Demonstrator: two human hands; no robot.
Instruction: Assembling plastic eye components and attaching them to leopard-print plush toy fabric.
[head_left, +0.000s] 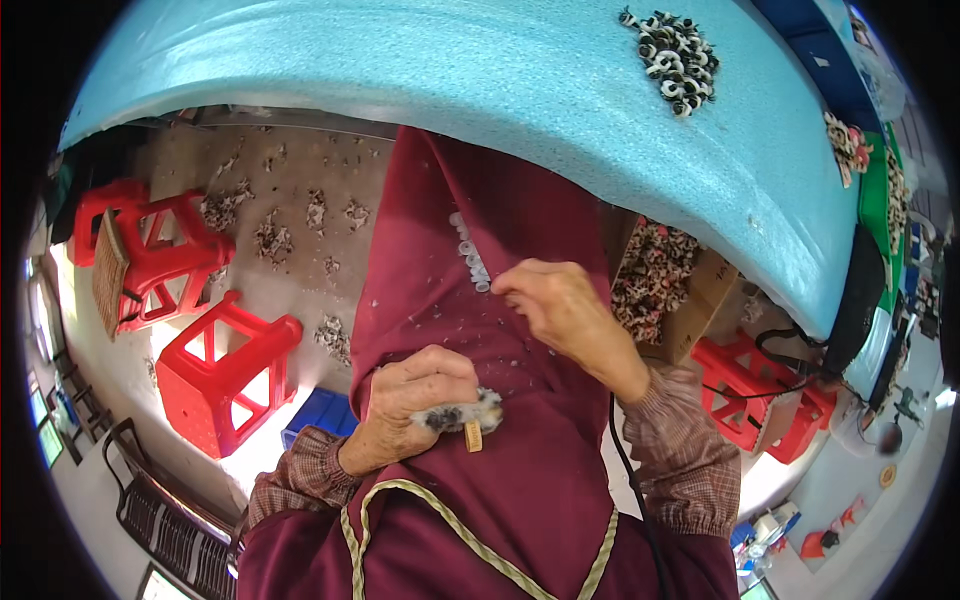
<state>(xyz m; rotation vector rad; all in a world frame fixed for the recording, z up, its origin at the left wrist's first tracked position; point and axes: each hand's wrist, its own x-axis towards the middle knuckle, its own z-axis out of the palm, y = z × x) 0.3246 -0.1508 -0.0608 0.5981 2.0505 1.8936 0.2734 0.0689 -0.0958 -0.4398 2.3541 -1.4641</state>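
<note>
My left hand point(405, 400) is closed around a small fluffy grey-and-white plush piece point(486, 408), held low over my lap. A short tan tag point(473, 437) hangs from it. Much of the plush is hidden in the palm. To its upper right, my right hand point(552, 305) has its thumb and fingers pinched together; anything between them is too small to make out. Just left of those fingertips, a row of small translucent plastic pieces point(472, 262) lies on my dark red apron point(540, 210). Bits of pale fluff dot the cloth.
A table with a light blue cover point(420, 65) spans the far side, bearing a pile of black-and-white pieces point(678, 60). Red stools point(215, 375) stand at left and right. A cardboard box point(700, 300) of scraps sits under the table, right of my lap; fabric scraps point(272, 240) litter the floor.
</note>
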